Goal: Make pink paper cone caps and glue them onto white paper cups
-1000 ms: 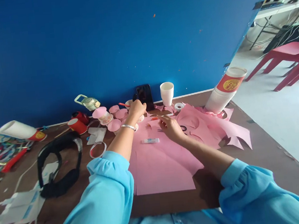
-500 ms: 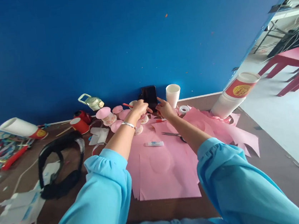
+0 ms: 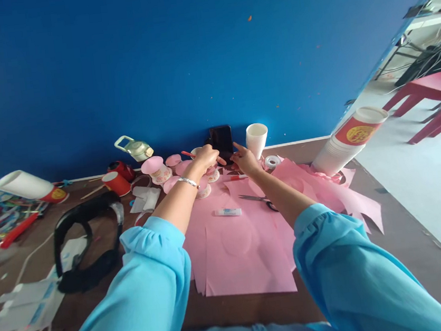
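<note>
My left hand [image 3: 207,158] reaches to the black phone [image 3: 221,141] that leans upright against the wall, a finger stretched toward its lower left side. My right hand [image 3: 245,160] is at the phone's right side, index finger extended and other fingers partly curled. Neither hand visibly holds anything. Under and beside my left hand stand several small patterned paper cups [image 3: 157,171] topped with pink paper. A red pen [image 3: 188,154] pokes out behind that hand. Nearer me, pink paper sheets [image 3: 252,268] carry a glue tube [image 3: 228,212] and scissors [image 3: 258,198], partly behind my right forearm.
To the right are a white cup [image 3: 257,139], a tape roll [image 3: 271,162], cut pink scraps [image 3: 351,198] and a leaning cup stack [image 3: 350,137]. Leftward lie a black headband-like strap [image 3: 90,278], red cups [image 3: 116,183], a bottle [image 3: 136,149] and cluttered tools [image 3: 18,229].
The view has shifted slightly. My right index finger is a little more raised beside the phone. My left hand has barely moved, and the things on the table stay put.
</note>
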Demonstrator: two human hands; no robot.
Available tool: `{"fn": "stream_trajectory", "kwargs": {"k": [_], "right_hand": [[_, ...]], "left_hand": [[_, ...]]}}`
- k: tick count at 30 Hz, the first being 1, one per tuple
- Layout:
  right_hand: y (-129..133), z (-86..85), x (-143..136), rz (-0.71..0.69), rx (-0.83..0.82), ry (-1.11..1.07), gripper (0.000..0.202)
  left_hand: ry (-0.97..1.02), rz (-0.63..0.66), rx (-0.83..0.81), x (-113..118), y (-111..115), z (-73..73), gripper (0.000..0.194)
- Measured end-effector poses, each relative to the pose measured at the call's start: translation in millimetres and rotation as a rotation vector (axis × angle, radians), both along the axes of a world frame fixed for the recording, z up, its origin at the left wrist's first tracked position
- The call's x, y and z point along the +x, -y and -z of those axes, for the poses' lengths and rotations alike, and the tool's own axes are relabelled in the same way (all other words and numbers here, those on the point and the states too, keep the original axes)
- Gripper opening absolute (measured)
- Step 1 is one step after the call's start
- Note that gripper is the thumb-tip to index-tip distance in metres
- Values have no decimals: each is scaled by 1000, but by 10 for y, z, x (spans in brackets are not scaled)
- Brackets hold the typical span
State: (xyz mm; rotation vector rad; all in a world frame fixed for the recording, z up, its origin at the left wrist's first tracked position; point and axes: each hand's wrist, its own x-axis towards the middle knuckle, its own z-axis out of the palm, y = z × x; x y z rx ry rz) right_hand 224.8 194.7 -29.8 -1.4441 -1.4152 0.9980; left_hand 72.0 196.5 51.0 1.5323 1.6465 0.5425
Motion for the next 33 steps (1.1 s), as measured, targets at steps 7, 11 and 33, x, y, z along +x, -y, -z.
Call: {"fn": "stream_trajectory", "kwargs": {"k": [7, 11, 33], "right_hand": [[257, -92, 68, -12, 112, 374, 56], [443, -156, 182, -58, 212, 657, 44], [190, -176, 164, -533, 484, 1349, 44]], "left_hand": [[-21, 33, 168, -165, 379, -46, 50], [-76, 142, 374, -285, 891, 171, 32], [308, 92, 297, -553, 1393, 1061, 29]]}}
